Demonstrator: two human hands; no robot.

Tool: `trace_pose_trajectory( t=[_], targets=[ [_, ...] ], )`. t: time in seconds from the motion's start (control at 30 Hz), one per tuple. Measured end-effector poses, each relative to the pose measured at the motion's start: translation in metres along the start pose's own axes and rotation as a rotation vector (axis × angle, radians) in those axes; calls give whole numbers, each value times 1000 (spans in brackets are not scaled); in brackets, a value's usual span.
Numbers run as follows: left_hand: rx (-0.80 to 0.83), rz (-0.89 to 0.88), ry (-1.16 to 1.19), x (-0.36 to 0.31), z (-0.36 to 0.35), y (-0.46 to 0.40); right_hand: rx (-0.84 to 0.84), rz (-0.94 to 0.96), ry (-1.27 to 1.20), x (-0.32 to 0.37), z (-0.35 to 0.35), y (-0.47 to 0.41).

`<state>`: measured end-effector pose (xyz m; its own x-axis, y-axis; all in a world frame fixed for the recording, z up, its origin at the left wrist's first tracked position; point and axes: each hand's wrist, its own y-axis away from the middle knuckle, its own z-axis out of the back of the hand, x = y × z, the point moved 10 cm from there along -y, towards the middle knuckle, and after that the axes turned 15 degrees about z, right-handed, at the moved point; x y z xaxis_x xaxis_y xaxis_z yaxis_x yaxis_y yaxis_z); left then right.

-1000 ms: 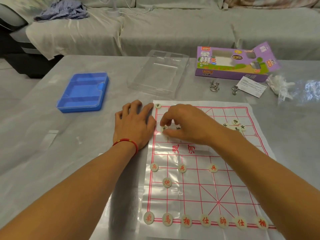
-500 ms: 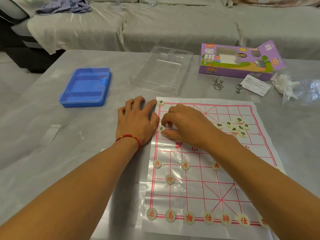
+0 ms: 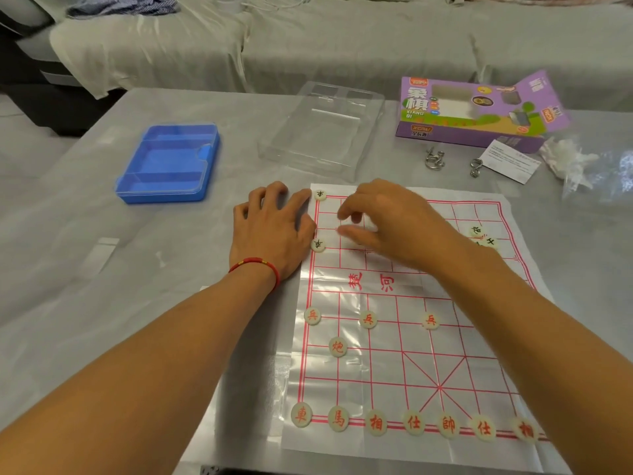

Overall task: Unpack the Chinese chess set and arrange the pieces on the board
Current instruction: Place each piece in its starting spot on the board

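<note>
While the left hand (image 3: 274,231) lies flat, fingers spread, pinning the board sheet (image 3: 404,341) to the tabletop (image 3: 102,303), the right hand (image 3: 383,224) hovers loosely curled, pinching nothing visible; black pieces (image 3: 483,236) heaped far right likely come next.

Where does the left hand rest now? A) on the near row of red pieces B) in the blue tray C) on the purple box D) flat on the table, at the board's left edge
D: the left hand lies flat on the table, fingertips at the left edge of the board.
</note>
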<state>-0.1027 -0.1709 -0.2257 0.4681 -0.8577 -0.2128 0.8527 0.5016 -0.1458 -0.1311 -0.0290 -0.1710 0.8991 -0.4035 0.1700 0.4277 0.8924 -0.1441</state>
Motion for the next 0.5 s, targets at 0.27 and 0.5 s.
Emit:
trace_pose_trajectory(
  t=[0.27, 0.5],
  targets=[
    [14, -1, 8, -1, -2, 0, 70, -132, -74, -33, 3, 35],
    [13, 7, 1, 0, -3, -1, 106, -72, -39, -18, -16, 24]
  ],
)
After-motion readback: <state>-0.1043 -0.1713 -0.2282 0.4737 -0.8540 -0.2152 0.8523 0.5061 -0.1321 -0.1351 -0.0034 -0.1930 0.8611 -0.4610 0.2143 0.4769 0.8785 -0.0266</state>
